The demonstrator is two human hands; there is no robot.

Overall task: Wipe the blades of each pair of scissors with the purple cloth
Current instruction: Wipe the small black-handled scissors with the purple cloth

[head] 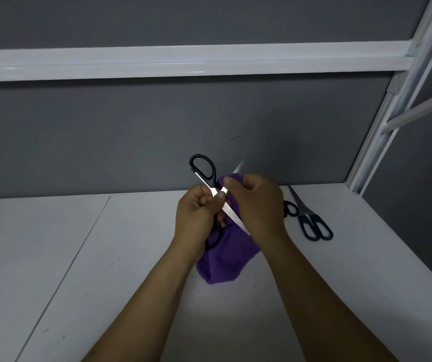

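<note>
Standing by, I count two hands, one purple cloth and at least two pairs of scissors. The left hand (199,210) grips the black-handled scissors (230,212), blades spread. The right hand (256,202) pinches the purple cloth (222,259) round one blade, and the cloth hangs below both hands. Just right of that hand, dark-handled scissors (304,215) lie on the white table (105,257) beside a black handle loop (295,205), mostly hidden.

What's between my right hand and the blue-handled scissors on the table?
In the head view, a black handle loop, seemingly of another pair, shows between the right hand and the blue-handled scissors. The rest of it is hidden behind the hand.
</note>
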